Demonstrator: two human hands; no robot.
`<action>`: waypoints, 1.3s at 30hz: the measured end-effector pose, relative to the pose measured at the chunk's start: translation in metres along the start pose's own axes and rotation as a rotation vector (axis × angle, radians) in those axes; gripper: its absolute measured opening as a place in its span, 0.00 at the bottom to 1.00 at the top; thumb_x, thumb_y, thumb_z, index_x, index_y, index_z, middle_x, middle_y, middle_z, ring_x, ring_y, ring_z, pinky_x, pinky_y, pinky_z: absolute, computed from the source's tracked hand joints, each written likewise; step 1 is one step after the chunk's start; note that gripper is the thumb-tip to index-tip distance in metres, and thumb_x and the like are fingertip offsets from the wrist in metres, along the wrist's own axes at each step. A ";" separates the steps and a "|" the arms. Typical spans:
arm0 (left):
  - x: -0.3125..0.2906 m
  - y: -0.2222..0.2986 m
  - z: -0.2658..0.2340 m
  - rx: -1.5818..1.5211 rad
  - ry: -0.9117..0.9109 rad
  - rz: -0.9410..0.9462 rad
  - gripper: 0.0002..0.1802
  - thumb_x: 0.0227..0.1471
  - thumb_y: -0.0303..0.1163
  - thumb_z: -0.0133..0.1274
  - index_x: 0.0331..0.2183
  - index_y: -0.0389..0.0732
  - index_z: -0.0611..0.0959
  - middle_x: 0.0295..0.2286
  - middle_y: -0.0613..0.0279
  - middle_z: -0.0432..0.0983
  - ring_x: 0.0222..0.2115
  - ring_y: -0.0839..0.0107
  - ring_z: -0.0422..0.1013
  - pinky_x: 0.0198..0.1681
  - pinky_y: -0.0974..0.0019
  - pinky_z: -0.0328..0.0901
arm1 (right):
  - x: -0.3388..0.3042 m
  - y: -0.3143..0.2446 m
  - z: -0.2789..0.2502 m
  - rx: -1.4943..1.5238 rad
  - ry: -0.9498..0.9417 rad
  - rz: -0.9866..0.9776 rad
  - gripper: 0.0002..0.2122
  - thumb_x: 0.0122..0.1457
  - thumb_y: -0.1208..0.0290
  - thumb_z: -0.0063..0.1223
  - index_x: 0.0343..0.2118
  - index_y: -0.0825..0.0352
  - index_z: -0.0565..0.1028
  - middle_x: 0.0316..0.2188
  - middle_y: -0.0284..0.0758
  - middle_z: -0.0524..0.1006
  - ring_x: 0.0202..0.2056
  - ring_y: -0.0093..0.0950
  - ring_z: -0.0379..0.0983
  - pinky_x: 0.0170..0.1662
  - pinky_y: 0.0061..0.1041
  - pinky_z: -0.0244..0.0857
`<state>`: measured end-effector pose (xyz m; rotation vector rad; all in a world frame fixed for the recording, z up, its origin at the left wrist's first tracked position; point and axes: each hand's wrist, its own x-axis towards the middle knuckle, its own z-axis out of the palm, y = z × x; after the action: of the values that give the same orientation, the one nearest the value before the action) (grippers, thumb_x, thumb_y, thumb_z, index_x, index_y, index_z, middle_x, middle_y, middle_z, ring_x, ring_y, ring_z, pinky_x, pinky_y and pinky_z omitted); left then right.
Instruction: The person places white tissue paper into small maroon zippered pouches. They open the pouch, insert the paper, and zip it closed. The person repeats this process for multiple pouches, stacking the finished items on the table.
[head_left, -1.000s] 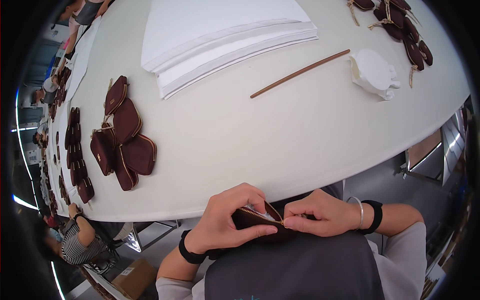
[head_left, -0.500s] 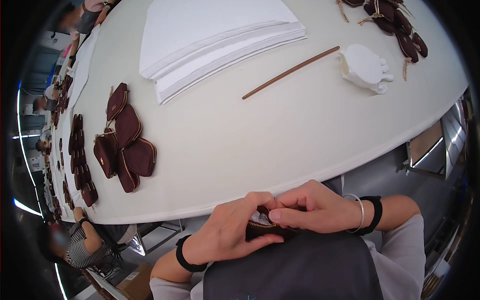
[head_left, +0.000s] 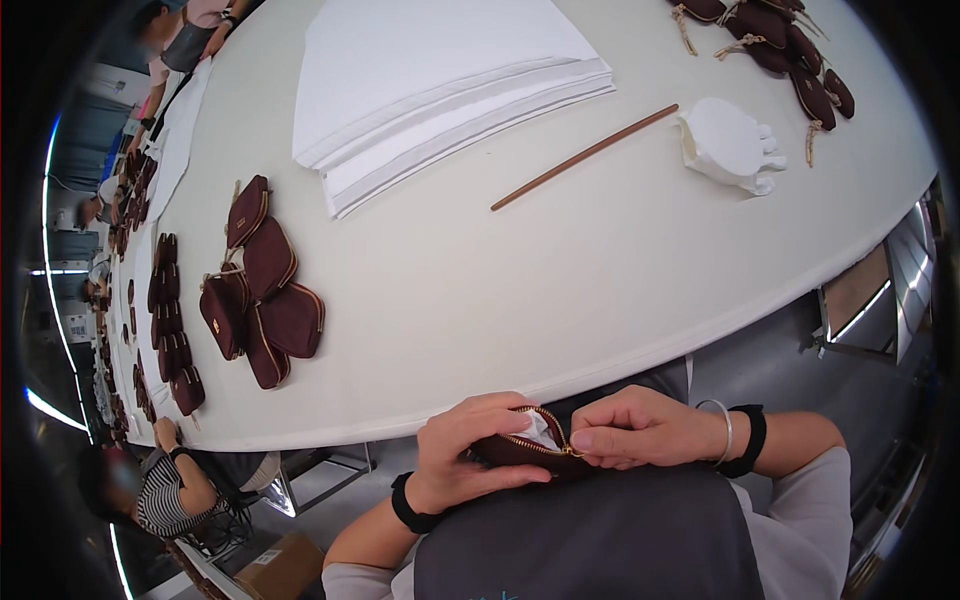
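Note:
Over my lap, just off the table edge, my left hand (head_left: pixel 452 450) is closed round a small dark maroon zip pouch (head_left: pixel 515 454). The pouch's gold zip stands apart, and white stuffing (head_left: pixel 540 430), paper or thin cloth, shows in the mouth. At the right end of the zip, my right hand (head_left: pixel 640 428) pinches the zip pull; the fingers hide most of it.
A cluster of maroon pouches (head_left: pixel 268 258) lies on the white table (head_left: pixel 420 320) at left, with rows beyond. White sheets (head_left: pixel 450 90), a brown stick (head_left: pixel 585 158), a white glove (head_left: pixel 728 145) and more pouches (head_left: pixel 768 30) lie farther off. Co-workers (head_left: pixel 180 490) sit or stand at left.
My right hand has moved right along the zip, away from my left thumb. More of the pouch's mouth and stuffing shows now. The view has shifted slightly.

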<state>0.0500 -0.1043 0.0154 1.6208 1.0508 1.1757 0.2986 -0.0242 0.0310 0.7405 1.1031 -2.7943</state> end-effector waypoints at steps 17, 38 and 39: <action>0.030 0.037 -0.019 0.202 -0.119 0.035 0.23 0.33 0.27 0.76 0.35 0.40 0.84 0.34 0.54 0.82 0.32 0.62 0.80 0.33 0.68 0.75 | -0.003 -0.030 0.026 -0.125 0.116 -0.240 0.15 0.71 0.63 0.46 0.30 0.67 0.74 0.17 0.24 0.71 0.18 0.12 0.67 0.21 0.14 0.58; 0.025 0.050 -0.018 0.494 -0.194 -0.121 0.38 0.39 0.36 0.74 0.52 0.42 0.76 0.31 0.65 0.83 0.31 0.69 0.81 0.30 0.72 0.73 | 0.015 -0.027 0.033 -0.407 0.239 -0.472 0.10 0.68 0.67 0.52 0.32 0.67 0.76 0.17 0.28 0.71 0.18 0.16 0.60 0.22 0.20 0.54; 0.026 0.053 -0.018 0.530 -0.222 -0.121 0.37 0.40 0.37 0.74 0.52 0.42 0.76 0.31 0.65 0.83 0.30 0.68 0.81 0.28 0.71 0.72 | 0.016 -0.029 0.035 -0.382 0.237 -0.466 0.10 0.68 0.67 0.52 0.32 0.67 0.77 0.16 0.28 0.71 0.18 0.16 0.59 0.22 0.20 0.53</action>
<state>0.0459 -0.0917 0.0753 2.0002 1.3647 0.6443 0.2639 -0.0237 0.0648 0.8770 2.0127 -2.7327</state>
